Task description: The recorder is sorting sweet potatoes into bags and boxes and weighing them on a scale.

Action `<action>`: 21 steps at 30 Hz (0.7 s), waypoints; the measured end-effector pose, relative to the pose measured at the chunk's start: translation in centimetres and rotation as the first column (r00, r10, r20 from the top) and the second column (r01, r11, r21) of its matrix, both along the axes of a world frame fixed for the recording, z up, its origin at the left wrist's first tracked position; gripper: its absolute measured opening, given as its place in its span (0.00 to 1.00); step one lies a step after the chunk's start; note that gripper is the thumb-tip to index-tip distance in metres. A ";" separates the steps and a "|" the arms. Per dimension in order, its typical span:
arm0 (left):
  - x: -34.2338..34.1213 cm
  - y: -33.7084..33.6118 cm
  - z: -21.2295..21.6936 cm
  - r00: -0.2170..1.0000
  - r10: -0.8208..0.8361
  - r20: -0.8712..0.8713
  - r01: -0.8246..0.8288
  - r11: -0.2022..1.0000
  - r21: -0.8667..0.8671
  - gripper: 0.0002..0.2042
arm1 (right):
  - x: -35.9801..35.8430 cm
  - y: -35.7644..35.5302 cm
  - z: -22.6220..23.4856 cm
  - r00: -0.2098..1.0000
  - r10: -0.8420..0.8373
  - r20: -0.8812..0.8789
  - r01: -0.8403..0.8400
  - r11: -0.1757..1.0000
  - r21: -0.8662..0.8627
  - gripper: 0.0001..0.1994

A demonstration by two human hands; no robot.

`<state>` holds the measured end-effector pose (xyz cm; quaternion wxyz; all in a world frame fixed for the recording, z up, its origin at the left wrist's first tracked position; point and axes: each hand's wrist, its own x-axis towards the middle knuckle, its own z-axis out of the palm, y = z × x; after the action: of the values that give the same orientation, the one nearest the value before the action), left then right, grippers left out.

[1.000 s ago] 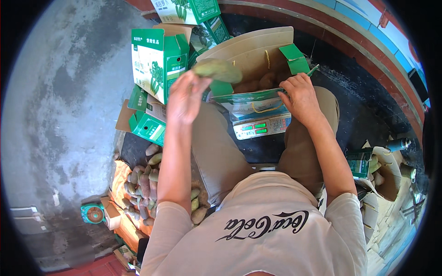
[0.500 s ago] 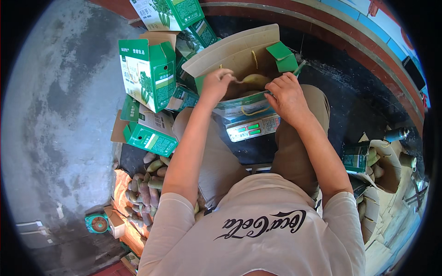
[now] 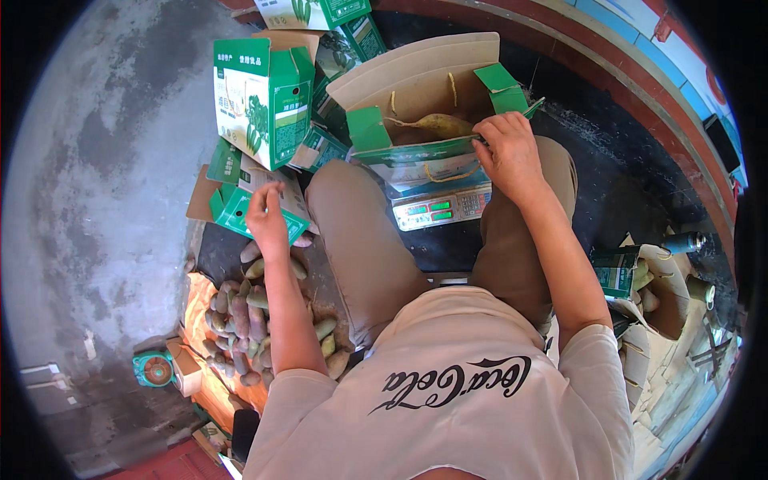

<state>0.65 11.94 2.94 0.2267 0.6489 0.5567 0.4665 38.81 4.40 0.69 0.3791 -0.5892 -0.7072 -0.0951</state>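
Observation:
My left hand [image 3: 268,216] is in the air over a green and white carton lying on its side [image 3: 260,204], fingers loosely bent and apart, with nothing visible in them. My right hand [image 3: 512,152] grips the near right rim of an open green and white carton [image 3: 416,64], fingers over the edge. Inside that carton lies a pale yellow-green radish [image 3: 440,124] with a thin root tail pointing left. Yellow cord handles show on the carton's walls. Beneath it, between my knees, sits a digital scale [image 3: 444,210] with lit green displays.
Several cartons [image 3: 264,104] are stacked at the far left. A pile of green and purplish radishes [image 3: 244,316] lies beside my left leg. At the right are another carton with radishes [image 3: 668,296] and a blue bottle [image 3: 684,242]. A teal round device [image 3: 154,369] stands lower left.
My left hand has let go of the radish's thin tail and moved left and toward me, out of the carton. My right hand stays on the rim.

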 end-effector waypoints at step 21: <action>-16.5 -25.8 -28.4 0.833 -0.284 -0.475 -0.355 0.385 -0.852 0.16 | 0.1 -0.6 -0.2 0.982 -0.132 0.138 0.127 0.991 0.046 0.11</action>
<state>-15.81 -13.84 -25.47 0.3655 0.5026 0.7732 -0.1263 38.92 3.78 0.50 0.3319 -0.6185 -0.6906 -0.1740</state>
